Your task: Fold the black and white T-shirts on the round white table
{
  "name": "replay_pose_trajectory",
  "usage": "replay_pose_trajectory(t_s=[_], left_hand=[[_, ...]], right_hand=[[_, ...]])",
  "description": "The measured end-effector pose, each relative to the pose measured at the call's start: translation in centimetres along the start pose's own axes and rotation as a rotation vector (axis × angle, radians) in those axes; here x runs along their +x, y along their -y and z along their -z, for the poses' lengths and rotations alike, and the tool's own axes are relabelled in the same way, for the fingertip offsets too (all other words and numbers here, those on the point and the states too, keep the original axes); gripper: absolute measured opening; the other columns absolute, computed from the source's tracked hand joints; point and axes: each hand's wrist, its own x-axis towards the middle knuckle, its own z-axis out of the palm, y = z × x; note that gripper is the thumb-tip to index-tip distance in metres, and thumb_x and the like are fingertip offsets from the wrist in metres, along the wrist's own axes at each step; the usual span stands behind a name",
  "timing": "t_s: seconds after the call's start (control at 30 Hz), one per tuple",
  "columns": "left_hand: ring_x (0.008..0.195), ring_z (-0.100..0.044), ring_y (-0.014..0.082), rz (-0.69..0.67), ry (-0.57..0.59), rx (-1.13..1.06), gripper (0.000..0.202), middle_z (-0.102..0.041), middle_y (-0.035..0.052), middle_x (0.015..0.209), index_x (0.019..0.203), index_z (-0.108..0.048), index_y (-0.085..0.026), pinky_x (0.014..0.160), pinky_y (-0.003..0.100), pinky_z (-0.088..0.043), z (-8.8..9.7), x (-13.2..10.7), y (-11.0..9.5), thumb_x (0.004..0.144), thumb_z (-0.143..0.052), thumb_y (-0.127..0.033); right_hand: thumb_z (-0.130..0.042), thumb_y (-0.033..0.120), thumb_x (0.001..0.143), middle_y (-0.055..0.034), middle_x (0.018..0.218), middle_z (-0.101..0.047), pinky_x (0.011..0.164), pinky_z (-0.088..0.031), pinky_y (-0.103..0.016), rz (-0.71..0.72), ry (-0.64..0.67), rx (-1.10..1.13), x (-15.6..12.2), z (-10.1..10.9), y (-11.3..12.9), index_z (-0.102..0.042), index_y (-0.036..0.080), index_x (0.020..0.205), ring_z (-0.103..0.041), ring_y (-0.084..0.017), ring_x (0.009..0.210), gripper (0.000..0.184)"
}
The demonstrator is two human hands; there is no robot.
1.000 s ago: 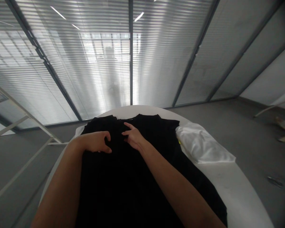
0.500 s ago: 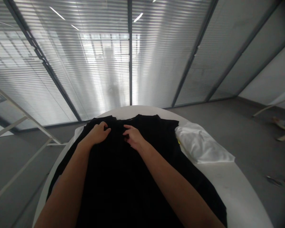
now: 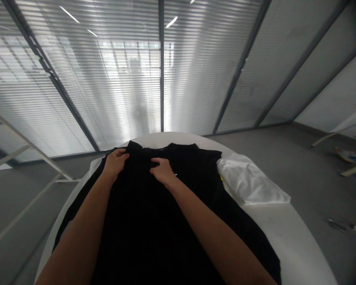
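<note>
Lying across the rounded white counter [image 3: 295, 235], the black cloth garment [image 3: 154, 229] looks light, soft and floppy, best taken by its shoulder edges [image 3: 182, 146]. The left hand [image 3: 115, 161] pinches one; the right hand [image 3: 163, 170] curls below the neckline [image 3: 154, 150], whether gripping I can't tell.

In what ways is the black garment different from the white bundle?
The garment is dark, with hardly any creases showing; the bundle is pale, slightly shiny and visibly creased. The garment is spread over much of the table, whereas the bundle covers a small area at the right side. Both lie on the table.
</note>
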Motion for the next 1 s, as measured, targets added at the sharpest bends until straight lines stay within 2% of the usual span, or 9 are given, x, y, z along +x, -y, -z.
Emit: replay_pose_trajectory(t_s=[0.07, 0.17, 0.27, 0.37, 0.5, 0.67, 0.77, 0.87, 1.0], left_hand=[[0.061, -0.059, 0.0169, -0.073, -0.063, 0.187, 0.045, -0.063, 0.0022, 0.074, 0.118, -0.059, -0.018, 0.059, 0.030, -0.048, -0.2, -0.4, -0.3, 0.075, -0.057, -0.031], [0.094, -0.062, 0.0275, -0.210, -0.163, 0.534, 0.051, -0.064, 0.0112, 0.099, 0.131, -0.053, -0.022, 0.080, 0.042, -0.050, -1.1, -1.5, -1.0, 0.080, -0.052, -0.026], [0.123, -0.048, 0.0339, -0.371, -0.243, 0.739, 0.049, -0.052, 0.0165, 0.131, 0.133, -0.054, -0.023, 0.094, 0.049, -0.045, -2.1, -2.6, -1.3, 0.084, -0.047, -0.023], [0.137, -0.033, 0.0304, -0.514, -0.163, 0.835, 0.050, -0.040, 0.0093, 0.149, 0.137, -0.051, -0.025, 0.108, 0.050, -0.033, -3.0, -2.8, -0.6, 0.088, -0.043, -0.024], [0.140, -0.031, 0.0296, -0.401, 0.057, 0.920, 0.052, -0.041, 0.0042, 0.151, 0.144, -0.044, -0.028, 0.113, 0.059, -0.019, -3.7, -2.2, 1.3, 0.093, -0.034, -0.029], [0.142, -0.029, 0.0308, -0.363, 0.051, 0.952, 0.054, -0.032, 0.0050, 0.156, 0.147, -0.038, -0.029, 0.114, 0.056, -0.017, -3.8, -2.0, 1.8, 0.094, -0.031, -0.037], [0.142, -0.028, 0.0308, -0.341, 0.057, 0.948, 0.056, -0.029, 0.0066, 0.157, 0.148, -0.037, -0.029, 0.114, 0.055, -0.016, -3.8, -2.2, 1.6, 0.094, -0.032, -0.043], [0.142, -0.028, 0.0323, -0.340, 0.071, 0.946, 0.061, -0.030, 0.0081, 0.156, 0.148, -0.037, -0.028, 0.114, 0.054, -0.015, -3.8, -2.4, 1.6, 0.092, -0.032, -0.053], [0.140, -0.030, 0.0339, -0.367, 0.069, 0.943, 0.064, -0.032, 0.0099, 0.155, 0.148, -0.038, -0.026, 0.113, 0.056, -0.015, -3.8, -2.3, 1.7, 0.091, -0.031, -0.056]], right_hand=[[-0.061, 0.021, 0.068, -0.0159, 0.143, -0.040, 0.101, -0.043, -0.033, 0.031, 0.025, -0.099, -0.5, -0.2, 0.3, -0.060, 0.015, 0.126, -0.056, -0.023, 0.116, 0.059], [-0.060, 0.027, 0.073, -0.0183, 0.142, -0.041, 0.104, -0.039, -0.043, 0.116, 0.139, -0.336, -1.5, -0.6, 0.6, -0.056, 0.016, 0.132, -0.046, -0.032, 0.127, 0.060], [-0.055, 0.032, 0.079, -0.0203, 0.139, -0.045, 0.099, -0.040, -0.053, 0.198, 0.289, -0.499, -2.4, -0.6, 1.2, -0.054, 0.016, 0.134, -0.045, -0.039, 0.127, 0.057], [-0.049, 0.039, 0.085, -0.0208, 0.145, -0.040, 0.098, -0.039, -0.057, 0.187, 0.341, -0.508, -3.0, -0.5, 1.7, -0.050, 0.018, 0.137, -0.042, -0.040, 0.130, 0.056], [-0.046, 0.054, 0.088, -0.0185, 0.155, -0.027, 0.104, -0.027, -0.063, 0.222, 0.349, -0.465, -3.1, -0.7, 1.3, -0.034, 0.023, 0.148, -0.026, -0.041, 0.140, 0.069], [-0.063, 0.053, 0.080, -0.0158, 0.157, -0.024, 0.107, -0.018, -0.065, 0.259, 0.368, -0.468, -3.0, -0.5, 0.5, -0.036, 0.027, 0.148, -0.023, -0.043, 0.141, 0.078], [-0.075, 0.046, 0.071, -0.0143, 0.150, -0.039, 0.106, -0.021, -0.065, 0.219, 0.411, -0.463, -2.8, 1.4, 1.0, -0.049, 0.030, 0.139, -0.034, -0.043, 0.135, 0.074], [-0.078, 0.047, 0.067, -0.0125, 0.136, -0.055, 0.106, -0.026, -0.058, 0.191, 0.410, -0.414, -2.2, 5.2, 1.2, -0.063, 0.027, 0.124, -0.044, -0.041, 0.128, 0.062], [-0.065, 0.052, 0.080, -0.0096, 0.136, -0.056, 0.108, -0.029, -0.046, 0.258, 0.132, -0.454, -0.9, 12.0, -0.4, -0.059, 0.026, 0.128, -0.046, -0.033, 0.128, 0.056]])
